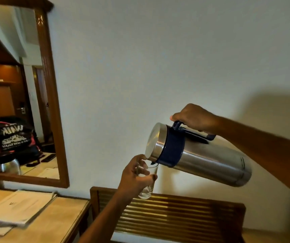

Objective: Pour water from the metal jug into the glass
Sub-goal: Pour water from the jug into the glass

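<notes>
My right hand point(194, 118) grips the dark blue handle of the metal jug point(203, 157), a steel cylinder with a blue collar and a shiny lid. The jug is tipped far over to the left, its spout right at the rim of the glass point(146, 185). My left hand point(135, 178) holds the clear glass upright in the air, fingers wrapped around its upper half. Water shows inside the glass at about finger height; the hand hides most of it. Both are held above a slatted wooden rack.
A wooden slatted rack point(175, 213) stands below against the white wall. To the left is a light-topped desk point(58, 220) with stacked papers point(16, 207). A wood-framed mirror point(51, 102) hangs on the wall above it, reflecting a backpack and a steel kettle.
</notes>
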The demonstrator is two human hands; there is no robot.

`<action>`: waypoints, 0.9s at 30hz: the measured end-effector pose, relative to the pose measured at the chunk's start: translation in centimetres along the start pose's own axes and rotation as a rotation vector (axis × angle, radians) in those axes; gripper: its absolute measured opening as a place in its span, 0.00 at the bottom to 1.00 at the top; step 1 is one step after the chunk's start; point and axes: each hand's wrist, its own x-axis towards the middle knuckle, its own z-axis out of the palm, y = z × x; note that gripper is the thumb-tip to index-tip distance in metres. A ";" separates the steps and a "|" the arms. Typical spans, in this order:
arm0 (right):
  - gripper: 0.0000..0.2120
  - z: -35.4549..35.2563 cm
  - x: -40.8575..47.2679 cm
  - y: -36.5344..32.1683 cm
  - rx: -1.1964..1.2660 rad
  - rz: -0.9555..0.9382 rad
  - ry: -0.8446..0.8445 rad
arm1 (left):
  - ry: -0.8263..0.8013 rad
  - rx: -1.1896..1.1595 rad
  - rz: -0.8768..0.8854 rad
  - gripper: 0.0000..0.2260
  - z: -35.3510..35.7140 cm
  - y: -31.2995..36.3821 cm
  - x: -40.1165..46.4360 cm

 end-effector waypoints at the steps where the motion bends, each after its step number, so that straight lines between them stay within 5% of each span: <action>1: 0.20 -0.3 0.2 -0.6 -0.045 -0.020 -0.001 | -0.014 0.021 0.015 0.24 0.1 0.2 0.0; 11: 0.21 -1.5 0.5 -2.6 -0.362 -0.165 -0.042 | -0.056 0.091 0.072 0.26 2.2 0.6 0.0; 27: 0.20 -2.3 0.9 -3.8 -0.462 -0.253 0.006 | -0.035 0.056 0.087 0.25 2.1 1.0 1.1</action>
